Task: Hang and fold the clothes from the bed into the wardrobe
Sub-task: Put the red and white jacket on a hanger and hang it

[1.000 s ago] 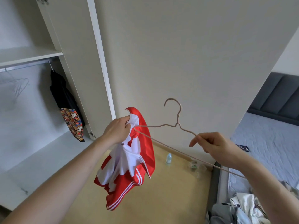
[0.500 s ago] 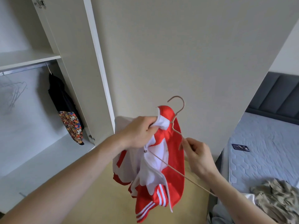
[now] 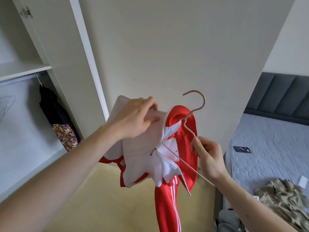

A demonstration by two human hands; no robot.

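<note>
Mid-frame: red zip-up track jacket w/ white lining & white sleeve stripes point(image 3: 177, 166) dangles half-threaded on thin tan wire hanger point(image 3: 194, 113), hook up, centre-right of frame. Left hand point(image 3: 135, 119) grips the white inner shoulder fabric, fingers curled into it. Right hand point(image 3: 207, 156) pinches the hanger's sloping arm betw. thumb & fingers.

Handling, as judged: jacket looks light, floppy, slick synthetic, so prob. slides off a thin wire arm; take it at collar/shoulder seam, not sleeve. Hanger seems springy & bendy; hold near the neck for control.

Open white wardrobe point(image 3: 25, 71) sits upper left, dark garment point(image 3: 53, 108) hanging inside; bed w/ pale quilted mattress point(image 3: 270, 148) at right, olive crumpled clothing point(image 3: 284, 200) lower right.
</note>
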